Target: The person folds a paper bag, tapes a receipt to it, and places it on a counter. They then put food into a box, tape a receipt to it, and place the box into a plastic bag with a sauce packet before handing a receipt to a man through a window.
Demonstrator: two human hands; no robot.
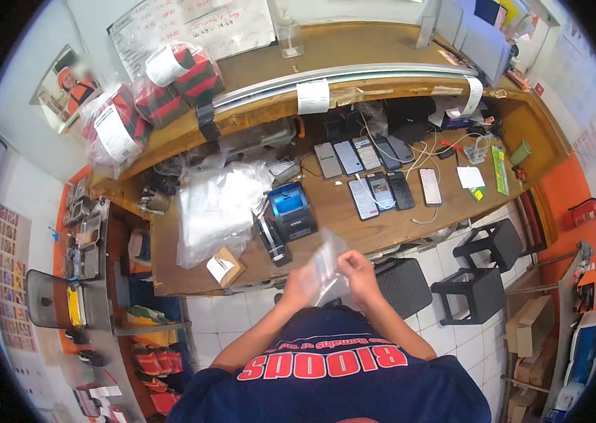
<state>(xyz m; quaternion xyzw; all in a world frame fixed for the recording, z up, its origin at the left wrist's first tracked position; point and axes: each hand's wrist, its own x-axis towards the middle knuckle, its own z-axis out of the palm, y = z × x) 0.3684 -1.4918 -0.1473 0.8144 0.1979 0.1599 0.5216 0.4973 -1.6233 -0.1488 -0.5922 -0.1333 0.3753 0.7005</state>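
Note:
In front of my chest, at the desk's near edge, I hold a clear plastic bag (324,271). My left hand (298,287) is closed on the bag's left side, its fingers partly covered by the film. My right hand (358,273) pinches the bag's right edge between thumb and fingers. Whether anything lies inside the bag I cannot make out. Just beyond my hands on the desk stand a blue-and-black label printer (292,211) and a smaller black device (271,241). A stack of clear plastic bags (217,204) lies to the left.
Several phones (382,187) with cables lie right of centre on the wooden desk (333,243). A small brown parcel (225,268) sits at the front left. Wrapped red-and-black parcels (178,77) rest on the upper ledge. Black stools (468,292) stand at the right.

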